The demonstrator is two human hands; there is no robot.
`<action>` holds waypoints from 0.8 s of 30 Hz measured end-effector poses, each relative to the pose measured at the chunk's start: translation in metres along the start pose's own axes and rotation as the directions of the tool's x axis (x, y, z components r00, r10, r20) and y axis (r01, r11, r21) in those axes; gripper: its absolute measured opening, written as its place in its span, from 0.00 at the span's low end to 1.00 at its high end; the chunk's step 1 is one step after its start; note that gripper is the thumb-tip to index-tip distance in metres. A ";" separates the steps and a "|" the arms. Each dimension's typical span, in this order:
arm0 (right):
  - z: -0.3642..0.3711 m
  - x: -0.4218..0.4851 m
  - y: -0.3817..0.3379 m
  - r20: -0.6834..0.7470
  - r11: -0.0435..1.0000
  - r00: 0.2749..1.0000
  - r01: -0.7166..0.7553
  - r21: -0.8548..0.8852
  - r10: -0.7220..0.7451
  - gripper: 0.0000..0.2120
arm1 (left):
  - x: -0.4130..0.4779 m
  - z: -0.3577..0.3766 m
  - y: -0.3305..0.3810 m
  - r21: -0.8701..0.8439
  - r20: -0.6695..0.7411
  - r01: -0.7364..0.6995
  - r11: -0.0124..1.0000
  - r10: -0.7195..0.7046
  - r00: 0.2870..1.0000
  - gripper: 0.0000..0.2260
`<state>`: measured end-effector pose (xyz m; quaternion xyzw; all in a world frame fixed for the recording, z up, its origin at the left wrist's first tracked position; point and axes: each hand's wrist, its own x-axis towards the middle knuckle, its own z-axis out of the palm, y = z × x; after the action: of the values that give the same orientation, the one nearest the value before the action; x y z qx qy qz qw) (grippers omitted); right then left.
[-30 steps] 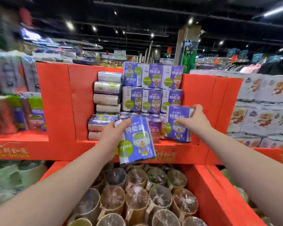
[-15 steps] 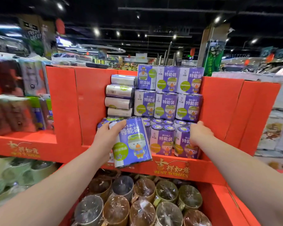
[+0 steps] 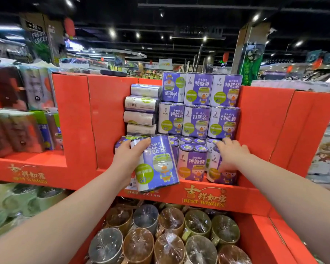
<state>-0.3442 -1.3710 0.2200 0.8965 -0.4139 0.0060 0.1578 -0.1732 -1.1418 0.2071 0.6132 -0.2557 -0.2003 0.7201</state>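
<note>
Left hand (image 3: 129, 159) grips purple pack (image 3: 158, 164) — right hand (image 3: 231, 155) holds shelf pack (image 3: 223, 174).

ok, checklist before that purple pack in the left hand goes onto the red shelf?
1. Left hand grips the held pack: ok.
2. Held pack upright: not ok, it tilts in front of the red shelf.
3. Free slot in the bottom row: cannot tell, the held pack hides that spot.
4. Right hand off the stock: not ok, it holds the right-end pack.
5. Middle row stands straight: ok.
6. All labels upright: not ok, the top-left pack is upside down.
</note>
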 end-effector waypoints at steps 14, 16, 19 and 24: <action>0.001 0.014 -0.063 -0.163 0.998 0.985 0.060 -0.007 -0.061 0.27 | -0.005 -0.011 0.001 0.051 -0.010 0.015 0.999 -0.014 1.000 0.18; -0.005 0.015 -0.068 -0.153 0.988 0.983 0.115 0.102 -0.099 0.29 | -0.001 -0.012 0.000 0.021 -0.014 0.017 1.000 -0.017 1.000 0.12; -0.038 0.004 -0.081 -0.283 0.669 0.943 0.323 0.670 -0.172 0.24 | 0.004 -0.011 0.006 0.019 0.007 0.001 1.000 -0.001 1.000 0.15; -0.089 -0.026 -0.099 -0.219 0.396 0.900 0.370 0.840 -0.377 0.30 | 0.011 -0.003 0.018 0.134 0.038 -0.053 0.990 0.048 0.998 0.35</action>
<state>-0.2775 -1.2660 0.2730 0.9208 -0.1427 0.1743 -0.3184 -0.1632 -1.1435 0.2260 0.6502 -0.2963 -0.1749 0.6774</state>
